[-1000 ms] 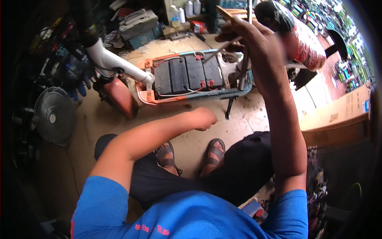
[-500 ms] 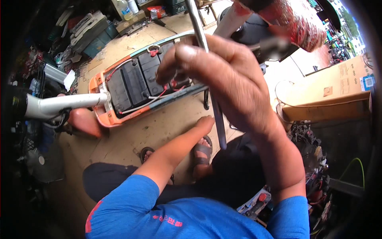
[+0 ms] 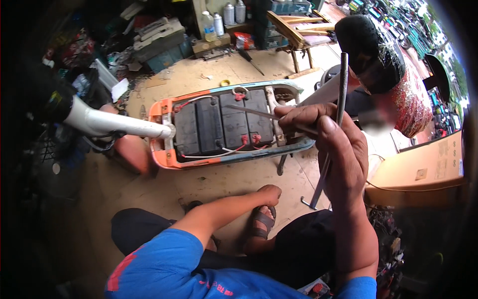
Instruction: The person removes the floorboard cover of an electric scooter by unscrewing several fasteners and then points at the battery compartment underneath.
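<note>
My right hand [image 3: 343,154] is raised to the right of the scooter deck, its fingers closed round a metal T-shaped tool [image 3: 342,82]. The tool has a knurled bar running up and down through the fist. A thinner rod [image 3: 254,112] crosses it, pointing left over the batteries. Black batteries [image 3: 209,124] with red and white wires sit side by side in the orange and teal deck frame [image 3: 199,163]. My left hand [image 3: 269,195] is low in a loose fist above my sandalled foot [image 3: 261,219]; nothing shows in it.
A white tube [image 3: 119,124] rises from the deck's left end. On the right are a wrapped red and black seat [image 3: 383,65] and a cardboard box [image 3: 423,167]. Behind lie a screwdriver [image 3: 250,61], spray cans [image 3: 229,14] and a wooden stool [image 3: 301,31].
My right hand has drawn back from over the batteries to the right, and the tool has turned so its thin rod shows. The view has shifted, uncovering the deck. My left hand stays low.
</note>
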Demonstrator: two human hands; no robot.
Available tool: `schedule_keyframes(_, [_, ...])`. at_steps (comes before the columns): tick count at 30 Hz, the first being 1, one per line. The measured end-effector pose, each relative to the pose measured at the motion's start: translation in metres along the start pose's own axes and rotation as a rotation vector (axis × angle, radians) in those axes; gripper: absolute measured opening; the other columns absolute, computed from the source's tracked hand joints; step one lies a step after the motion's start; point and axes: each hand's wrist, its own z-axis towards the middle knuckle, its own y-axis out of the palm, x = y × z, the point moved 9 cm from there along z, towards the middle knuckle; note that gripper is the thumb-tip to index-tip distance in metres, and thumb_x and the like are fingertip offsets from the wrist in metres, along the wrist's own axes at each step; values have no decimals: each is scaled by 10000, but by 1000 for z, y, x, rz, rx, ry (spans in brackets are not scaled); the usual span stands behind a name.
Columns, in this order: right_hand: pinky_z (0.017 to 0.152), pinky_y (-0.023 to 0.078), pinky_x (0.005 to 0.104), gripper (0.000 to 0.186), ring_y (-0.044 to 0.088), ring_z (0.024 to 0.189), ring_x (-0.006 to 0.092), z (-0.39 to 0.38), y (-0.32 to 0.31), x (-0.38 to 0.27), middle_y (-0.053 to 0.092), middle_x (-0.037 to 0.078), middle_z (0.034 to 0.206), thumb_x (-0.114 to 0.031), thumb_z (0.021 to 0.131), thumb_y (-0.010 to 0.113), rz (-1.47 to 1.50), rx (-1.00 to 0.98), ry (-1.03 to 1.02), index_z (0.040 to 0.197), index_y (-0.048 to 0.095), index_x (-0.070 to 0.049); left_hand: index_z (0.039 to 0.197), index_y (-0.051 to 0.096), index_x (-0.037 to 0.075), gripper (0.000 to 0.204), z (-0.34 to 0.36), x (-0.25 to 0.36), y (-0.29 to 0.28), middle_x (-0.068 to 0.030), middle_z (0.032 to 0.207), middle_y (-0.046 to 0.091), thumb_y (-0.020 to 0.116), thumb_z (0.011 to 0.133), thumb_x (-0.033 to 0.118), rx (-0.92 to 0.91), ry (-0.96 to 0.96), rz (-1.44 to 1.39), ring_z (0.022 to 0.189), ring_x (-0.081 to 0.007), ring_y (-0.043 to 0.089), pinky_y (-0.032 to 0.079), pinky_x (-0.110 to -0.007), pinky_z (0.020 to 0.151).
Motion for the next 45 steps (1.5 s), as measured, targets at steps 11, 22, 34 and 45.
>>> schedule_keyframes(11, [870, 523, 309, 391, 712, 975, 194, 12, 21, 21, 758, 152, 1057, -303, 1080, 514, -92, 28, 92, 1137, 688, 42, 946, 736, 25, 180, -226, 58, -205, -62, 799, 695, 642, 893, 169, -179, -42, -545, 707, -159, 672, 556, -320, 619])
schedule_keyframes(22, [875, 529, 313, 372, 719, 1006, 191, 14, 34, 41, 758, 139, 1056, -297, 1081, 517, -208, -84, 58, 1141, 688, 28, 1071, 787, 88, 259, -366, -13, -366, -131, 995, 766, 682, 859, 193, 654, -239, 186, 942, -266, 739, 576, -394, 833])
schedule_keyframes(34, [900, 525, 322, 382, 709, 982, 183, 8, 11, 43, 758, 138, 1064, -304, 1086, 512, -228, -25, 72, 1142, 698, 26, 833, 743, 76, 122, -324, -65, -355, -162, 851, 724, 666, 802, 165, 520, -235, 761, 867, -379, 708, 561, -500, 753])
schedule_keyframes(45, [891, 525, 315, 366, 712, 1009, 183, 12, 10, 43, 756, 128, 1064, -290, 1084, 515, -210, -60, 39, 1138, 698, 21, 785, 702, 33, 98, -323, -50, -347, -187, 839, 715, 627, 792, 97, 567, -140, 774, 855, -404, 706, 560, -515, 748])
